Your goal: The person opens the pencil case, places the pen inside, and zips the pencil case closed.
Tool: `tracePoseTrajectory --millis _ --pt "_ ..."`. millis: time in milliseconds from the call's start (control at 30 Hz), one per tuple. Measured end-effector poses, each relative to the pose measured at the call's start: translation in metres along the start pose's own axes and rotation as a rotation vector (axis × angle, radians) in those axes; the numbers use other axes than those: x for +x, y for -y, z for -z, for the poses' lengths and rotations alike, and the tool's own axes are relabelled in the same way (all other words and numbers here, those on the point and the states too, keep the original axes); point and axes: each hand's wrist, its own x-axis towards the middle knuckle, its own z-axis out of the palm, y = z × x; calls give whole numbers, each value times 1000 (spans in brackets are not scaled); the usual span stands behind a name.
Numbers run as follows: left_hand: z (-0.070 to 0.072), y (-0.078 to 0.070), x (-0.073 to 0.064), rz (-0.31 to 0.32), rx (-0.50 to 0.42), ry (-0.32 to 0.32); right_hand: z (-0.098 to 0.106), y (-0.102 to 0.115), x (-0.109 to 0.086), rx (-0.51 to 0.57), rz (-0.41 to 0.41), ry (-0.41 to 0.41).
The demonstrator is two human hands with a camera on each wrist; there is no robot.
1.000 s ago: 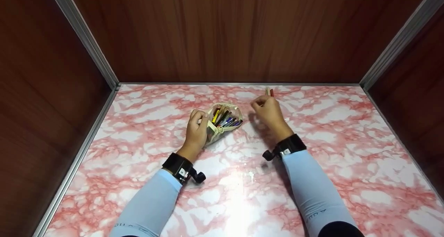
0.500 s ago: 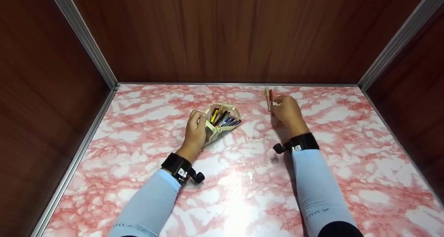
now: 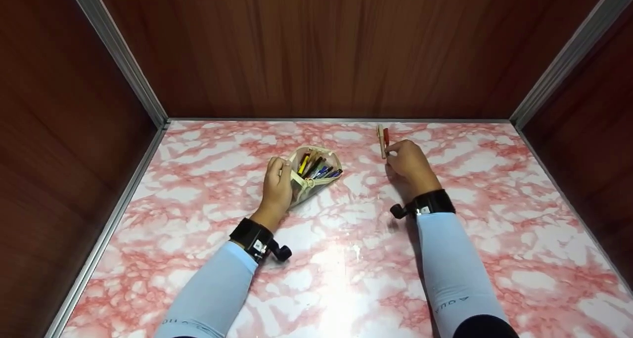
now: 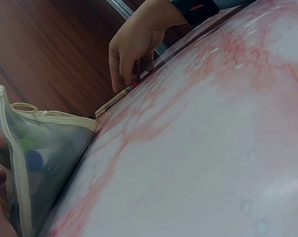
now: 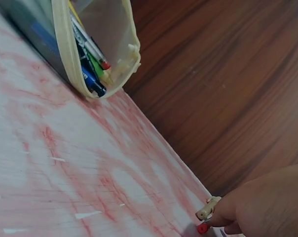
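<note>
My left hand (image 3: 278, 187) grips the side of a mesh pencil case (image 3: 316, 182) with cream trim, tilted with its mouth open. Several pens and markers (image 3: 312, 167) stick up inside it, yellow, black and blue among them. Toward the back of the table lie a beige pen (image 3: 381, 142) and a red-capped pen (image 3: 386, 135), side by side. My right hand (image 3: 411, 165) pinches the near end of the red-capped pen between thumb and fingers. In the right wrist view, that pen's red end (image 5: 203, 228) shows by the fingertips, just beside the beige pen (image 5: 207, 209).
A pink-and-white marbled tabletop (image 3: 346, 259) spreads beneath both hands. Brown wood-grain panels (image 3: 316, 51) enclose the back and sides, with metal strips (image 3: 123, 61) along the corners.
From beside the case, my right hand has moved right to the two lying pens, then its fingers have closed in on the red-capped one. The left hand keeps holding the case, nearly still.
</note>
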Motion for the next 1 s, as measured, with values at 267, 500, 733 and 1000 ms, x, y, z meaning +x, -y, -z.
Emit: tracePoseTrajectory --millis 267,500,733,1000 --pt "1 3 -1 -9 -14 7 -1 3 -2 -83 -2 -73" --pt "-2 31 4 -65 -24 -10 5 1 -6 -105 -66 -133" --pt "0 13 1 -42 -19 16 13 -5 -8 -197 -97 -68" --pt "1 1 1 6 7 26 17 -6 -11 -190 -91 -132"
